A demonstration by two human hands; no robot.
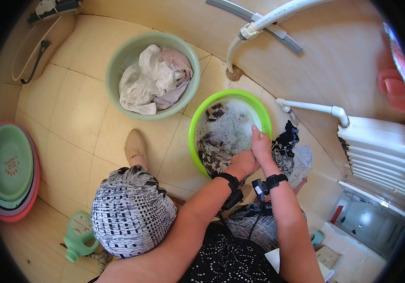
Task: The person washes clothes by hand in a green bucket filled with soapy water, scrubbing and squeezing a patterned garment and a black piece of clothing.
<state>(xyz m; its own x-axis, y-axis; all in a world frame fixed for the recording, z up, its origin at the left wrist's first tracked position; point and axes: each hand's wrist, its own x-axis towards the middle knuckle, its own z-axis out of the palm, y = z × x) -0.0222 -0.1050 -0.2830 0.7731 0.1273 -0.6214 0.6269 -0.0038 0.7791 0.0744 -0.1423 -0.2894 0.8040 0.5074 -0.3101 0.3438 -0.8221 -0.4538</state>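
**Forearms (196, 206) close by, soapy basin (192, 137) beyond**

Nearest us, two bare forearms slope past a patterned knee (134, 212) to the green basin, where the left hand (245, 162) and right hand (261, 144) are pressed together beside its right rim. Their inner fingers are hidden, so we cannot tell whether either pinches any cloth. The dark patterned cloth (214, 153) lies in the basin, mostly toward its near left side, partly sunk in foamy water (233, 118).

To rub well, we would probably take a small fold at a time and work it over the water, so drips fall inside. We should hold the wrist straps (276, 180) (black, with small boxes attached) above the foam. The clothes heap (285, 144) just beside the basin could catch splashes, so gentle strokes seem wiser.
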